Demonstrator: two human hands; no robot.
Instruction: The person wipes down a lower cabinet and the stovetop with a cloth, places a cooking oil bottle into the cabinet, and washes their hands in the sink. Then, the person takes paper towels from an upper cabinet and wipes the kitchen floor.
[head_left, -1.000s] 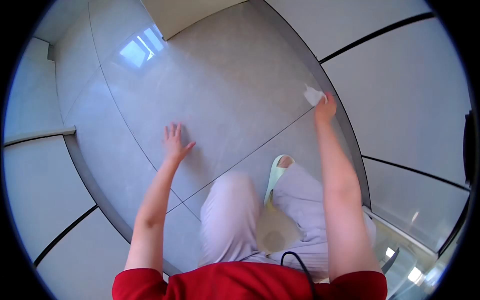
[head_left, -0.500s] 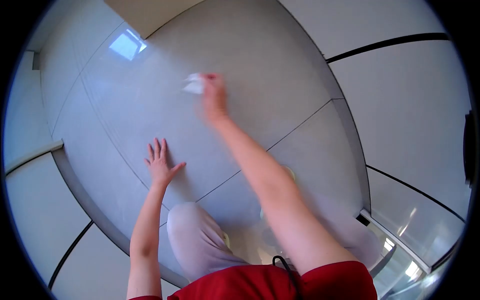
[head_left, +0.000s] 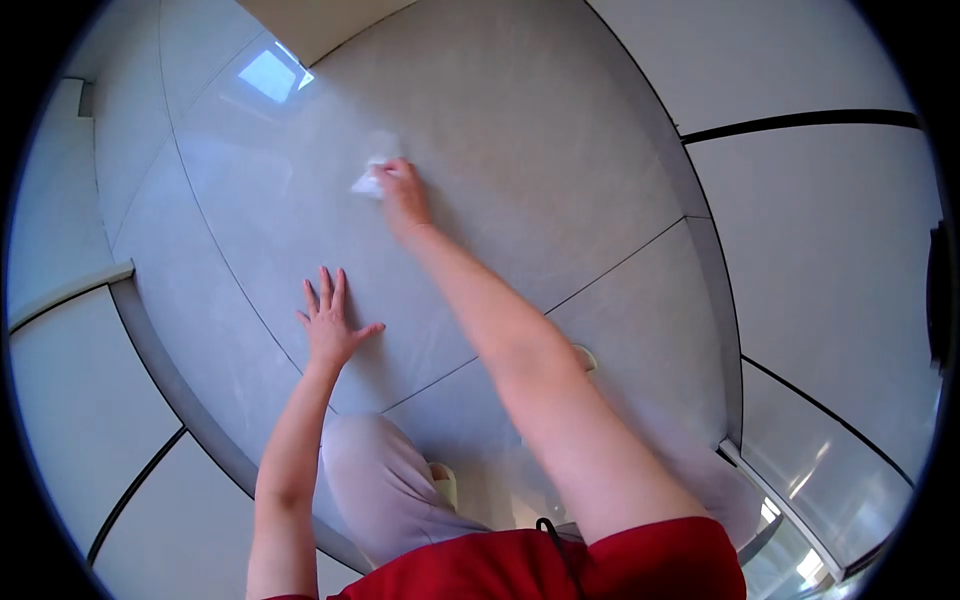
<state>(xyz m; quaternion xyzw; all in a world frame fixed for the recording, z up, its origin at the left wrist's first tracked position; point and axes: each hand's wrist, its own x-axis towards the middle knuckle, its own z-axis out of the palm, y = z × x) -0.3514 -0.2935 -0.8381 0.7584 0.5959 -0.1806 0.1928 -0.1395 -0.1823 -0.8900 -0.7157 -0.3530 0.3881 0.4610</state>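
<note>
My right hand (head_left: 404,196) is closed on a crumpled white tissue (head_left: 368,184), held against the grey tiled floor (head_left: 500,130) in the upper middle of the view. Lower and to the left, my left hand (head_left: 330,325) rests on the tiles with its fingers spread and nothing in it. Beneath my arms show my knee in pale trousers (head_left: 385,480) and part of a light slipper (head_left: 444,482).
White cabinet fronts with dark gaps stand at the right (head_left: 810,230) and the left (head_left: 80,390). A beige panel corner (head_left: 320,25) juts in at the top. A glossy, glass-like surface (head_left: 800,545) is at the lower right.
My right hand has swept from the far right across the floor to the left with the tissue. My left hand has shifted slightly down, still spread. My knee has moved left.
</note>
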